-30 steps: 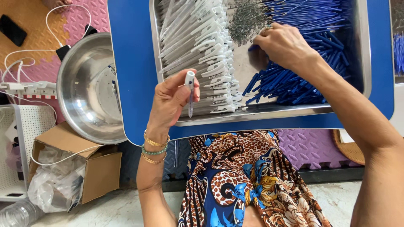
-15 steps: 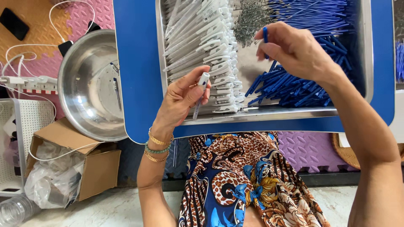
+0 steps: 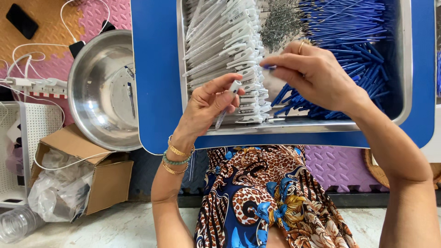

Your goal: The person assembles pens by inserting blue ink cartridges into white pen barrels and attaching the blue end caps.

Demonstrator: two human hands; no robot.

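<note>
Two hands: left hand [image 3: 209, 103] pinches a white pen barrel [image 3: 228, 103], right hand [image 3: 312, 76] a blue refill [image 3: 270, 67], above the steel tray [image 3: 404, 92].

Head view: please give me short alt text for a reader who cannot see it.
Seen from above, a person's left hand holds a white pen barrel and the right hand pinches a small blue part, both over a steel tray of white barrels, springs and blue parts. A metal bowl and cardboard box sit to the left.
</note>
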